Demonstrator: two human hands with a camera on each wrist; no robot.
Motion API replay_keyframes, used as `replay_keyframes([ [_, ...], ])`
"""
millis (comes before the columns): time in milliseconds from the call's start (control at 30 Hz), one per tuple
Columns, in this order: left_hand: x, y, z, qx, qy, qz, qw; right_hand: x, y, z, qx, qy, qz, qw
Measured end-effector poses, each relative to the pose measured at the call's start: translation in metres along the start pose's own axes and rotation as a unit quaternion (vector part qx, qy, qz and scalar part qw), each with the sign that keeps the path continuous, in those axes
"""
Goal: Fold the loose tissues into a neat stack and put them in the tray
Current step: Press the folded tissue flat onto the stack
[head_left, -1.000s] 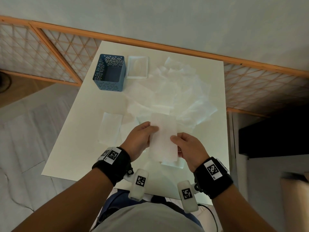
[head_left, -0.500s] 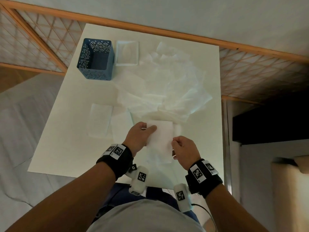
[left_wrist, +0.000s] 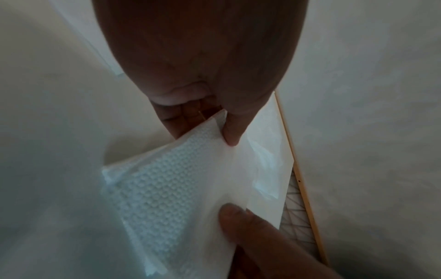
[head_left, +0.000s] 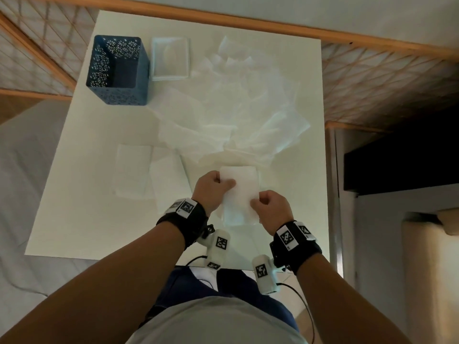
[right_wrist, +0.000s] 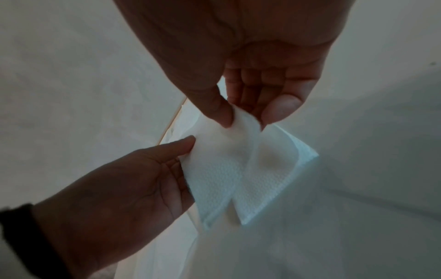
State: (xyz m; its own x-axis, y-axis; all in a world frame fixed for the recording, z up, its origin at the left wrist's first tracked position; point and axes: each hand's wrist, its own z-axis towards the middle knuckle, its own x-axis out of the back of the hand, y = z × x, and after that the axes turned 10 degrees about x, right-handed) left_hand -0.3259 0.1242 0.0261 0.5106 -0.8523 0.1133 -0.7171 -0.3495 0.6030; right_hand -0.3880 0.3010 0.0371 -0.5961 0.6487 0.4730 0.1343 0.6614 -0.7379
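1. Two hands on one folded tissue (head_left: 239, 188), that's the head view: the left hand (head_left: 211, 188) pinches its left edge, thumb lying across the top, and the right hand (head_left: 270, 209) pinches the near right edge. The tissue sits above the near part of the white tabletop (head_left: 82, 194), over another sheet. Beyond it a loose heap of tissues (head_left: 248, 108) sprawls across the middle. Two flat tissues (head_left: 133, 175) lie side by side to the left. At the far left corner stands a blue perforated bin (head_left: 119, 70), and right beside it the clear tray (head_left: 170, 58); what lies in the tray I cannot tell.

2. Left wrist view now: the left hand (left_wrist: 203, 56) fills the top, its thumb (left_wrist: 232, 130) pressed on the embossed tissue (left_wrist: 167, 188) with fingers behind it, so that grip is closed on the tissue. A fingertip of the right hand (left_wrist: 241, 222) comes in from below onto the same sheet. A wooden rail (left_wrist: 300, 179) runs past the tabletop's edge.

3. Right wrist view: the right hand (right_wrist: 250, 56) nips the tissue's (right_wrist: 226, 179) top corner between thumb and forefinger, a closed grip on it. The left hand (right_wrist: 119, 188) reaches in from the lower left, fingertips on the sheet's edge. The near flaps of the tissue part in a split at the bottom.
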Motion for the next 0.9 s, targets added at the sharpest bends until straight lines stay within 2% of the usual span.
replay_keyframes([
  [133,-0.005,0.002,0.017,-0.033,0.038,0.098,0.994,-0.002,0.010,0.014,-0.024,0.012,-0.020,0.999],
  [400,0.015,-0.014,0.013,-0.044,0.112,0.154,0.981,-0.008,0.019,0.023,-0.066,0.001,-0.066,0.996],
  [633,0.034,-0.028,0.001,-0.026,0.070,0.144,0.987,0.000,0.018,0.016,-0.070,-0.008,-0.108,0.992],
  [733,0.045,-0.032,-0.008,-0.029,0.050,0.163,0.985,0.010,0.011,0.013,-0.041,0.014,-0.150,0.988],
  [900,0.078,-0.043,-0.025,-0.051,0.045,0.189,0.980,0.007,-0.041,0.037,0.076,0.016,-0.184,0.980],
])
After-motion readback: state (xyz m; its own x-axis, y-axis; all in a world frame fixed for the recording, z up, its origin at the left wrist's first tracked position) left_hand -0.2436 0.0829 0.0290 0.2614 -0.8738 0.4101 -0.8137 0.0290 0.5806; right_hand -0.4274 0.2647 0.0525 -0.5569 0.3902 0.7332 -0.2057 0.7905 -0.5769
